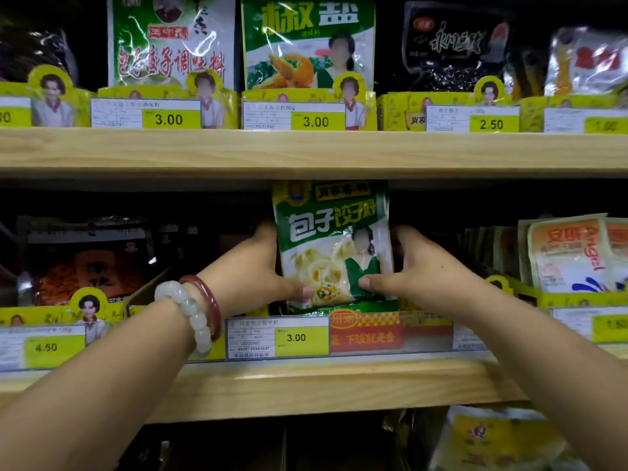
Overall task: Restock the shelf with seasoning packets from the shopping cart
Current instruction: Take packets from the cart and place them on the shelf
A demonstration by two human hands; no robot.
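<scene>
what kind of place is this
Most likely a grocery shop aisle: wooden shelves carry yellow price tags, and both hands hold a green seasoning packet upright among other packaged goods.

"What did the person have on?"

"The arms were bare. No sleeves showed at all. The left hand had no rings that I could see, and the right hand had none either."

"Was there anything on the wrists?"

"Yes, on the left one. There was a white bead bracelet made of round, smooth, milky beads. Right beside it sat a dark red bangle, plain and shiny. The right wrist was bare."
</scene>
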